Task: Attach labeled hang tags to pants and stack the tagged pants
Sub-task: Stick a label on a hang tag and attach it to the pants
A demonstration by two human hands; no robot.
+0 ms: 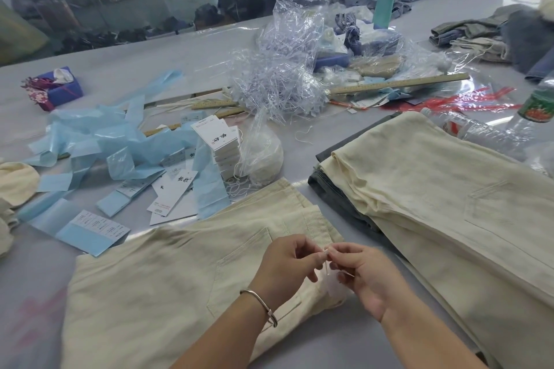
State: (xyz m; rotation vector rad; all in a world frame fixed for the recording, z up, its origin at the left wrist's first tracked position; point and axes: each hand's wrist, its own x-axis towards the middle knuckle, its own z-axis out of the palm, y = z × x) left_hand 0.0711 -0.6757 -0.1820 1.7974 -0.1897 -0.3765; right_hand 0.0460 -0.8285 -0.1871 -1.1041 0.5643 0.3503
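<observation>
Both hands meet just above the waistband corner of the cream pants (pixel 168 272) lying flat on the tabletop (pixel 186 57). The left hand (pixel 287 266) and the right hand (pixel 364 275) each have fingers pinched together on a thin white string (pixel 326 263), which runs roughly up and down between them; a pale tag seems to hang just below, but it is too blurred to be sure. The pants' long axis runs from the hands away to the lower left, so the waistband sits right under the fingers and both hands are equally near. My guess is the string is being fastened at the waist. To the right of these pants lies the stack of folded pants (pixel 434 189), close beside. Beyond the pants' far edge sit white hang tags (pixel 217 136) among blue plastic strips (pixel 120 141) and clear plastic bags (pixel 284 69)
</observation>
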